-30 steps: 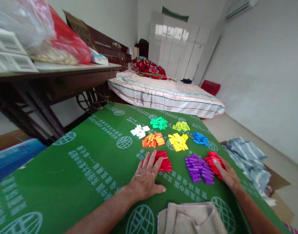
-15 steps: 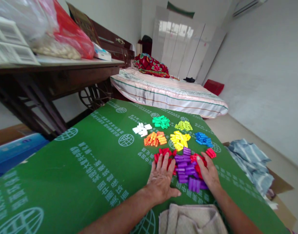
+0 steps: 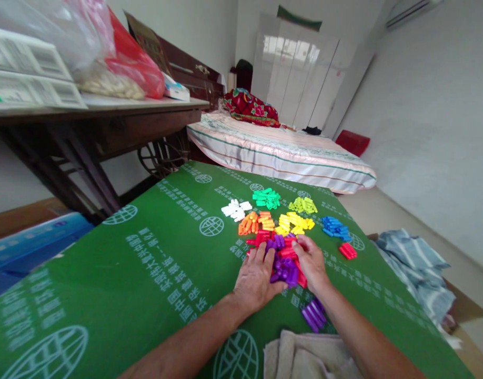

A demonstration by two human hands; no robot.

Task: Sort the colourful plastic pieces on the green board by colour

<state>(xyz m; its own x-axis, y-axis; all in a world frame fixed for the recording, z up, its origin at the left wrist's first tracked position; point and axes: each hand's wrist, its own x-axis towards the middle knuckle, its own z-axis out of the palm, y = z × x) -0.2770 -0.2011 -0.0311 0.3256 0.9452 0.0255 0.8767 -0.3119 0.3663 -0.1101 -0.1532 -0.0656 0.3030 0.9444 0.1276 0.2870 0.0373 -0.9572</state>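
Between my hands sits a mixed heap of short purple plastic tubes (image 3: 285,271) and red plastic tubes (image 3: 288,249). My left hand (image 3: 255,276) lies palm down along the heap's left side, fingers outstretched over the nearest pieces. Cupped against the right side is my right hand (image 3: 311,263), its fingers touching red pieces without closing round any. A small purple cluster (image 3: 314,315) lies nearer me, by the right forearm. Farther right is a separate red group (image 3: 348,251).
Beyond the heap lie sorted piles: white (image 3: 236,209), orange (image 3: 256,223), green (image 3: 266,198), yellow (image 3: 293,223), lime (image 3: 303,205) and blue (image 3: 335,228). A folded beige cloth (image 3: 304,358) rests at the near edge of the green board (image 3: 166,316).
Both hands have drawn inward, squeezing the red and purple tubes into a tighter heap. The right hand moved left, leaving a purple cluster behind near the cloth. The view shifted slightly.
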